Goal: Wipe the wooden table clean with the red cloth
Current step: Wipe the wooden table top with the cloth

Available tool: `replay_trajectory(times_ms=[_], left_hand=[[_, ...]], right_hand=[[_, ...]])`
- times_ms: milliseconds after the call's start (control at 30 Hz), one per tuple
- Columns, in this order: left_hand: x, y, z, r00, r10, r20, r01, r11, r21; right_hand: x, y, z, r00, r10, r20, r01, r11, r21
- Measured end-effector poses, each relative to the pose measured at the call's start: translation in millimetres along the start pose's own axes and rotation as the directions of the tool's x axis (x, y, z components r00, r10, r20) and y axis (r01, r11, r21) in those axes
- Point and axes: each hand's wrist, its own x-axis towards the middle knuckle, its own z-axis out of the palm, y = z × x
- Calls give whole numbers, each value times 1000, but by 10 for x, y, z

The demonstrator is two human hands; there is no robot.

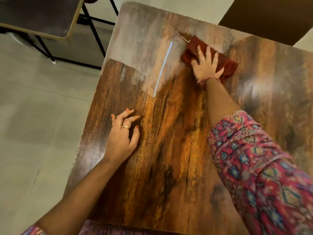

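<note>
The wooden table (169, 133) fills the middle of the head view, glossy and dark-grained, with a pale sheen across its far part. A red cloth (193, 48) lies crumpled on the far side of the table, right of centre. My right hand (205, 65) presses flat on the cloth with fingers spread, arm stretched forward. My left hand (122, 134) rests on the table near its left edge, fingers apart and holding nothing.
A second table (39, 16) with black metal legs stands at the far left over the tiled floor (33, 116). A dark brown panel (271, 17) sits beyond the table's far right corner. The table's left edge runs just left of my left hand.
</note>
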Motion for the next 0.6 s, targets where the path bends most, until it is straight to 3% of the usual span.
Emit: replay_trajectory(times_ms=[133, 233, 367, 467, 600], left_hand=[[79, -44, -71, 1000, -6, -25, 4, 999, -49], [137, -60, -115, 999, 18, -33, -19, 999, -48], [242, -58, -193, 997, 57, -43, -59, 997, -52], [290, -95, -232, 997, 67, -33, -69, 996, -63], [297, -165, -245, 999, 48, -14, -49, 997, -64]], right_hand=[[-579, -140, 272, 988, -107, -109, 101, 993, -58], [-1610, -233, 711, 943, -332, -11, 328, 936, -131], [-2843, -125, 1123, 816, -558, 148, 578, 791, -202], [-2774, -149, 1089, 813, -556, 173, 581, 795, -174], [-1724, -610, 881, 873, -480, 91, 488, 862, -138]])
